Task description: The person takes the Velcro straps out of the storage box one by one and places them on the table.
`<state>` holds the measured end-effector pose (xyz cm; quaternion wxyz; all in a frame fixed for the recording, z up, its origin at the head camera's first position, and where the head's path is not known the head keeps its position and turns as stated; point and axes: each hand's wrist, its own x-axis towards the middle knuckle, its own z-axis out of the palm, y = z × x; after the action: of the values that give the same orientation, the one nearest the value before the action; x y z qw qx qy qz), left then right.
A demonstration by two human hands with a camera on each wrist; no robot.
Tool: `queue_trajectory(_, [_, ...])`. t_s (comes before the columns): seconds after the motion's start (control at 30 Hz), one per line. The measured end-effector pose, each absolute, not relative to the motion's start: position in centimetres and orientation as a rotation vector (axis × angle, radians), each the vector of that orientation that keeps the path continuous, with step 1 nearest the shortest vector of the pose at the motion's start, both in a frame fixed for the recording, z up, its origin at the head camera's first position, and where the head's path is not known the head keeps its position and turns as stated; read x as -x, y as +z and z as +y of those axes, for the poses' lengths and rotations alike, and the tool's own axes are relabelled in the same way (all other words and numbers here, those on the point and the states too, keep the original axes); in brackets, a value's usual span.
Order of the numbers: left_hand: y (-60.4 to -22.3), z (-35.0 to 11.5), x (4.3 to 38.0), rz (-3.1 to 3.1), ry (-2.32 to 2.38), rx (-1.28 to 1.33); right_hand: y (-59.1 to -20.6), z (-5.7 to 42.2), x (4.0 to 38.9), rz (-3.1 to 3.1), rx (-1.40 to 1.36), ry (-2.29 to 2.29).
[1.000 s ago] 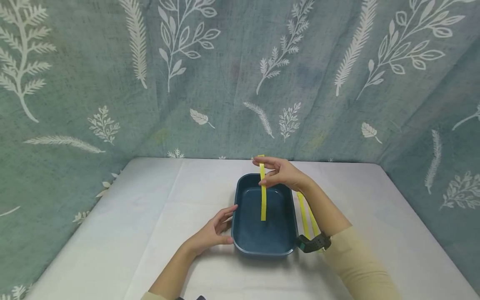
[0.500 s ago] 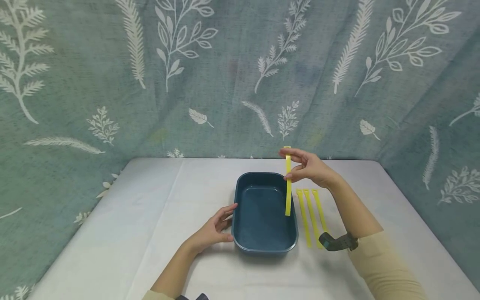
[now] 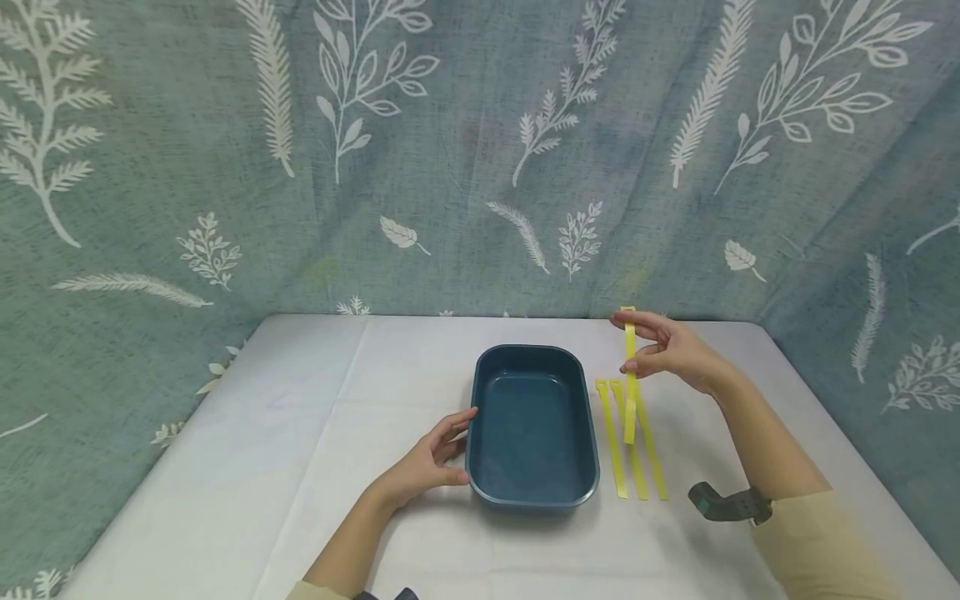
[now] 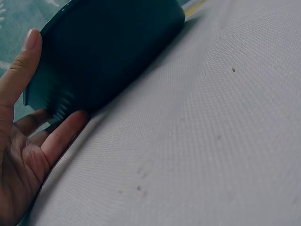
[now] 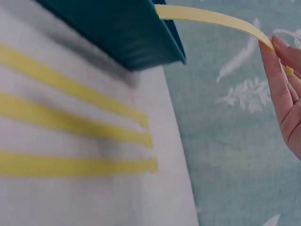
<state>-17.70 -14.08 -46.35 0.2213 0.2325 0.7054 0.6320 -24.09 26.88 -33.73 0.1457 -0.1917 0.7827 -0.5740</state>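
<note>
A dark blue rectangular tub (image 3: 531,433) stands on the white table. My left hand (image 3: 423,467) rests against its left wall, thumb and fingers spread; the left wrist view shows fingers (image 4: 63,134) low at the wall and the thumb near the rim. To the right of the tub, my right hand (image 3: 675,354) pinches a thin yellow strip (image 3: 629,421) near its upper end, which is folded over at the top. The strip hangs down over three similar yellow strips (image 3: 612,442) lying side by side on the table.
The white tabletop (image 3: 315,533) ends at the back against a green-blue leaf-print cloth (image 3: 450,167), which also hangs at both sides. A dark band (image 3: 731,504) sits on the right wrist.
My right hand has carried the yellow strip rightward, from above the tub to above the strips on the table. My left hand and the tub have stayed in place.
</note>
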Motion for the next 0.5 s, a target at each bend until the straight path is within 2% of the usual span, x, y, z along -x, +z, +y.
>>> queue_trajectory(0.5, [-46.1, -14.1, 17.6, 1.949, 1.751, -0.66, -35.3, 31.7, 21.7, 2.4, 0.391, -1.537])
